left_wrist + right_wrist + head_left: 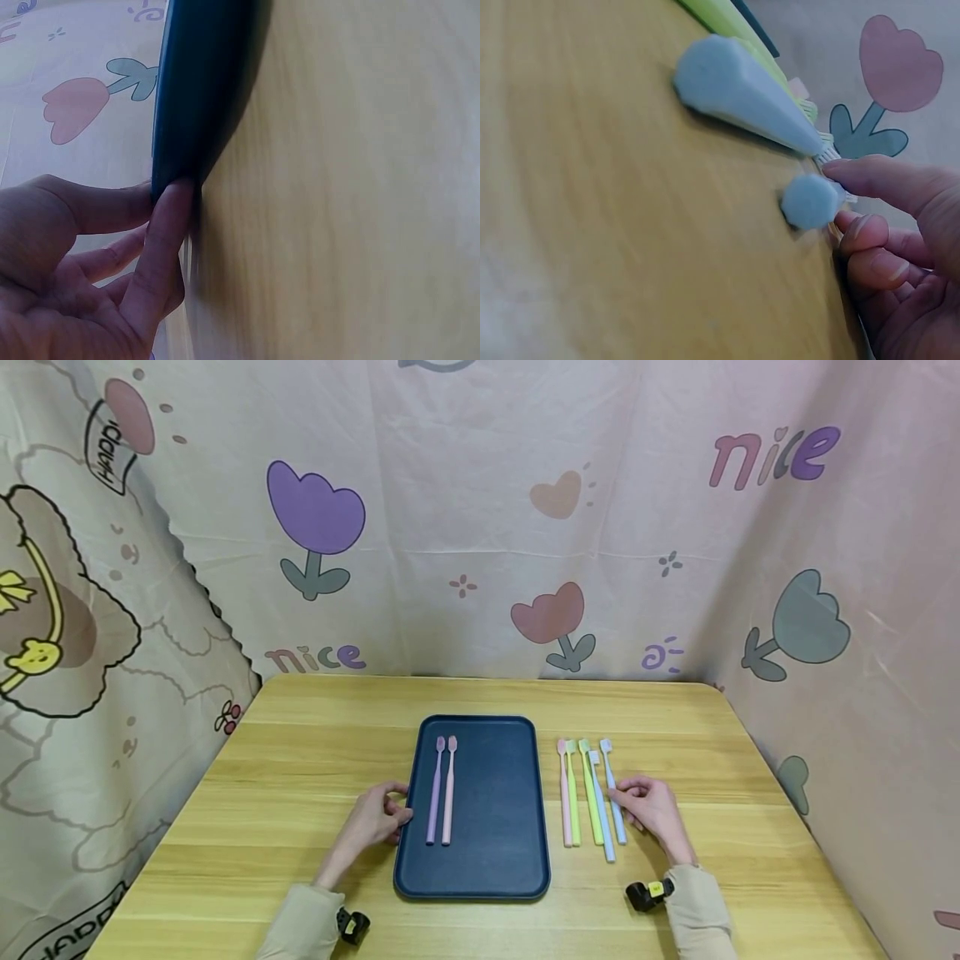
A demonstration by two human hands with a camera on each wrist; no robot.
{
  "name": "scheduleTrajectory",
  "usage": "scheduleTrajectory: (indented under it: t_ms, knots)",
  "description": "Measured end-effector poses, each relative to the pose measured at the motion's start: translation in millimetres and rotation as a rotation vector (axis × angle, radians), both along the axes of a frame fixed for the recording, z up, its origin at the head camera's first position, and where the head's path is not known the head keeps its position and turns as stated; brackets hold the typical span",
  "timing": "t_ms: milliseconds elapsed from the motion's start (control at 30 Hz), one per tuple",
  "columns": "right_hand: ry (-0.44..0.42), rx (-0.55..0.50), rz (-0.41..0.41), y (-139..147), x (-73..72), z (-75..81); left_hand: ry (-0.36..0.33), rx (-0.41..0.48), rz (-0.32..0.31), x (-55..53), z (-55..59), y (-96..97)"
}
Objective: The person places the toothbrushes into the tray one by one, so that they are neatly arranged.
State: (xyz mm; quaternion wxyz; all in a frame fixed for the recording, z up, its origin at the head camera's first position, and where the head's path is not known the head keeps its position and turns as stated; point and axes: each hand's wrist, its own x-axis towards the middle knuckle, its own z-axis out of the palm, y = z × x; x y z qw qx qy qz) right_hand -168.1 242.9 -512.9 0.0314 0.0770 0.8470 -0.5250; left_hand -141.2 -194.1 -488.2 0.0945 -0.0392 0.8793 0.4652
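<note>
My left hand point(375, 814) pinches the left rim of a dark blue tray point(495, 860); the left wrist view shows the thumb and a finger point(166, 232) at its edge. Side by side on the tray's left half lie a purple toothbrush point(434, 802) and a pink toothbrush point(448, 802). Over on the right, my right hand point(654, 806) pinches the outermost blue toothbrush point(615, 810) by its handle between thumb and fingers. Just left of it lies another blue toothbrush point(604, 822), its handle end point(712, 75) large in the right wrist view.
Left of the blue toothbrushes lie two green ones point(592, 802) and a pink toothbrush point(565, 802), heads pointing away. All rest on a wooden table point(315, 752). A patterned curtain point(450, 510) hangs behind the table and along both sides.
</note>
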Motion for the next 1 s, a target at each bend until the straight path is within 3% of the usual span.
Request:
scheduleTrajectory:
  t_ms: [500,1000]
  knots:
    - [-0.012,0.084,-0.030,-0.9,-2.6,-1.0,0.003,0.003,0.000,0.8,1.9,0.7]
    - [-0.010,-0.046,-0.001,2.0,0.4,-2.1,-0.007,0.004,0.008,0.9,0.5,0.5]
